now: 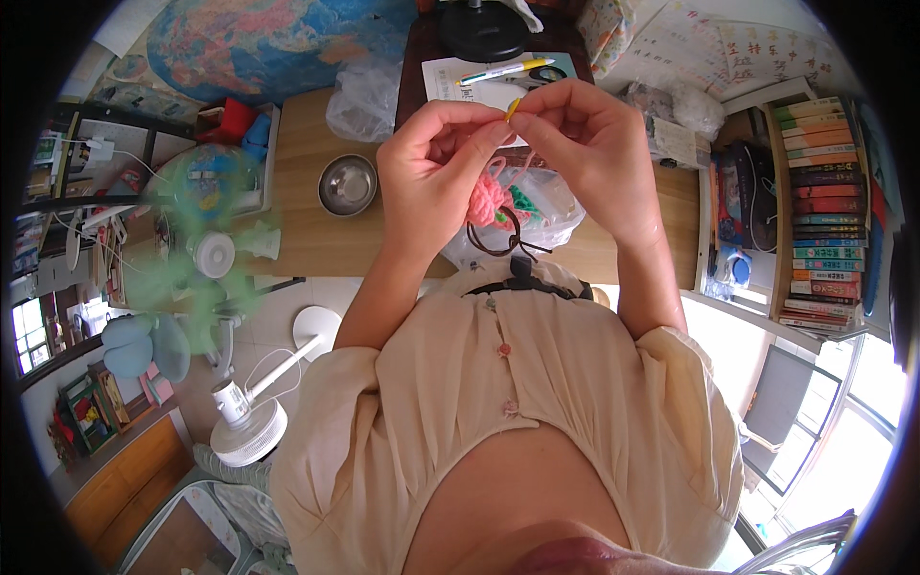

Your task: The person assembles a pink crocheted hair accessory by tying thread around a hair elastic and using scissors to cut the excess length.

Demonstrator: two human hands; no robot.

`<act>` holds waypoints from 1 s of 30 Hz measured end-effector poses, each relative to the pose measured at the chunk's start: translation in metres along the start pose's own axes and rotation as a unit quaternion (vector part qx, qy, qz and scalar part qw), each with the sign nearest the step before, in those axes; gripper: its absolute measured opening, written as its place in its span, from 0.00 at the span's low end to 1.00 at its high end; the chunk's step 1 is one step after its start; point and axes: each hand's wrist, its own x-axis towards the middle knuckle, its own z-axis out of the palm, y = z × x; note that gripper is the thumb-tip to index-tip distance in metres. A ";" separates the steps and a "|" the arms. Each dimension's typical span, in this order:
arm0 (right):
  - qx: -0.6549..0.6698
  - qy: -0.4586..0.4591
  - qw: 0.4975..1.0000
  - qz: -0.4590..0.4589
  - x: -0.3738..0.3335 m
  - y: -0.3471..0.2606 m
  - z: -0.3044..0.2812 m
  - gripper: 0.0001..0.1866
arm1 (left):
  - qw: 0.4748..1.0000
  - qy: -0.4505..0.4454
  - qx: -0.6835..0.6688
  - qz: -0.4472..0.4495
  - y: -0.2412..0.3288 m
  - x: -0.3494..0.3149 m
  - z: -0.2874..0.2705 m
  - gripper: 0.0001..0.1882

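Both hands meet above the desk, fingertips pinched together around a small yellow piece point(513, 108) whose exact kind I cannot make out. My left hand point(426, 172) grips it from one side, thumb and index finger closed. On the other side, my right hand point(596, 158) is closed on it too, its fingers curled. Under the hands, beside the left wrist, is a pink crocheted or knotted yarn piece point(486, 200), with a thin brown cord point(496, 247) looped below it. A clear plastic bag point(561, 225) with something green inside lies behind the yarn.
A steel bowl point(347, 185) stands on the wooden desk point(305, 240) to the left, near a crumpled plastic bag point(362, 103). Beyond the hands lie a pen point(506, 72), paper and a black lamp base point(482, 34). A bookshelf point(824, 220) is at right, a white fan point(247, 431) at lower left.
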 end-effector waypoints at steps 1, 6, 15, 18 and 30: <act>0.006 -0.004 1.000 0.002 0.000 0.000 -0.001 0.05 | 1.000 -0.003 -0.003 -0.004 0.001 0.000 0.000 0.05; 0.024 -0.017 0.999 0.015 -0.001 0.000 -0.002 0.05 | 1.000 -0.009 -0.007 -0.017 0.002 -0.002 -0.001 0.05; 0.128 -0.025 0.990 0.050 -0.002 0.010 -0.002 0.05 | 1.000 -0.003 0.000 0.015 -0.004 -0.002 0.002 0.04; 0.141 -0.028 0.988 0.061 -0.002 0.012 -0.001 0.06 | 0.999 -0.003 0.013 0.040 -0.007 -0.002 0.002 0.04; 0.162 -0.021 0.985 0.054 -0.006 0.016 0.003 0.06 | 0.994 0.010 0.061 0.092 -0.004 -0.003 0.003 0.09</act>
